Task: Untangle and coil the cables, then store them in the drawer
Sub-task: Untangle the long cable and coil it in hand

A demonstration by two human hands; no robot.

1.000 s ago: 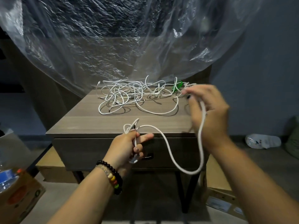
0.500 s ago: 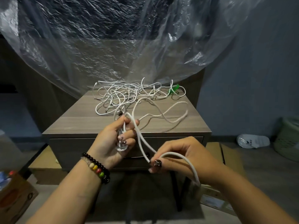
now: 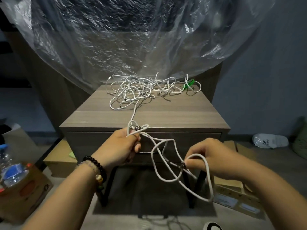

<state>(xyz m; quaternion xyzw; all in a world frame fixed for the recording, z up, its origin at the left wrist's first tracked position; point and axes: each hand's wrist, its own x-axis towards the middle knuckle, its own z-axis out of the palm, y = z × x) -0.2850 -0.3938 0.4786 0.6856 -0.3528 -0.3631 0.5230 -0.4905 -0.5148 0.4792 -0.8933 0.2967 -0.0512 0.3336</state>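
A tangle of thin white cables (image 3: 141, 90) lies at the back of the wooden nightstand top (image 3: 182, 113), with a green tie (image 3: 188, 84) at its right end. One white cable (image 3: 133, 113) runs from the tangle to my left hand (image 3: 123, 146), which grips small loops of it at the front edge. Its slack hangs in big loops (image 3: 166, 163) in front of the closed drawer (image 3: 191, 140). My right hand (image 3: 211, 156) pinches this cable lower right, below the drawer.
Clear plastic sheeting (image 3: 132, 39) hangs behind and above the nightstand. A cardboard box (image 3: 25, 193) with a water bottle (image 3: 10, 168) stands on the floor at left. Flat boxes (image 3: 232, 193) lie on the floor at right, a white shoe (image 3: 269, 141) beyond.
My right hand came down from the tabletop to below the drawer, pulling more cable out of the tangle. The stretch on the table went straight. My left hand kept its loops.
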